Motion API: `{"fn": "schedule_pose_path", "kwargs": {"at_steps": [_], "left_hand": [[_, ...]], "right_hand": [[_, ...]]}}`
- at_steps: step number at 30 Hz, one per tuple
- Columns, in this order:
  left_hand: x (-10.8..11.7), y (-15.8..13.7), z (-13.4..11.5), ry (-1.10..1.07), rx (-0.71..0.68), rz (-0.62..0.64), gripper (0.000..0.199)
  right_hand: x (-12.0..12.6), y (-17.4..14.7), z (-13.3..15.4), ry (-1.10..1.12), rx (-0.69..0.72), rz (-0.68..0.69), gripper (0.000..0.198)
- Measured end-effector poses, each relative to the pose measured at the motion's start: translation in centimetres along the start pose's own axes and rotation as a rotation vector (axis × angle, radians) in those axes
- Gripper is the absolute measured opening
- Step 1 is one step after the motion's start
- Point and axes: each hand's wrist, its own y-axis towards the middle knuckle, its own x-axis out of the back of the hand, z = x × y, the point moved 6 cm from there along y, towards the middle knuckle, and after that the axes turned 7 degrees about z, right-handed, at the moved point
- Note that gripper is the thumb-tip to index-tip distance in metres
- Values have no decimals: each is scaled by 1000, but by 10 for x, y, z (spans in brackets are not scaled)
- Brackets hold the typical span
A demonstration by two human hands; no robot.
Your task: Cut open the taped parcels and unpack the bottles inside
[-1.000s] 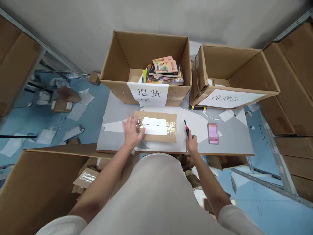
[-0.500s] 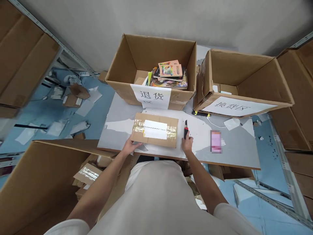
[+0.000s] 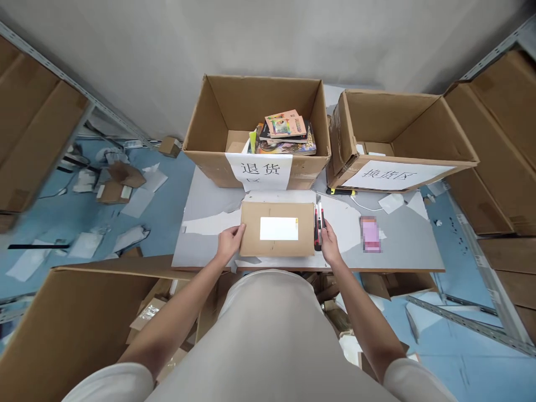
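A flat closed cardboard box [image 3: 251,229] with a white label on its upper face lies on the table right in front of me. My left hand [image 3: 230,244] pinches its left edge between thumb and fingers. Beside the box's right edge, my right hand [image 3: 330,244] is closed on a red and black utility knife [image 3: 322,221]. The blade points away from me. The knife's outline looks doubled, and I cannot tell whether a second one lies alongside.
Behind stand two large open cartons: the left carton [image 3: 201,164] holds several books [image 3: 287,125], the right carton [image 3: 419,153] bears a paper sign. A yellow-black tool [image 3: 341,191] and a blurred pink item [image 3: 371,234] lie on the table [image 3: 406,245]. A big open box [image 3: 84,312] stands at lower left.
The box has been turned over: its shiny taped face was up before, now a plain face with a label is. My left hand has moved up to its left edge; my right hand still has the knife.
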Motion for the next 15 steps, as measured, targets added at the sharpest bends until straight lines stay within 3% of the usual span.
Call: {"fn": "schedule_pose_path", "kwargs": {"at_steps": [3, 7, 15], "left_hand": [[-6, 9, 0, -9, 42, 8, 56], [-13, 15, 14, -85, -12, 28, 55], [-39, -7, 59, -481, -35, 151, 54]], "right_hand": [[-1, 12, 3, 16, 11, -38, 62], [-3, 17, -1, 7, 18, -22, 63], [2, -15, -21, 73, -48, -63, 64]]}}
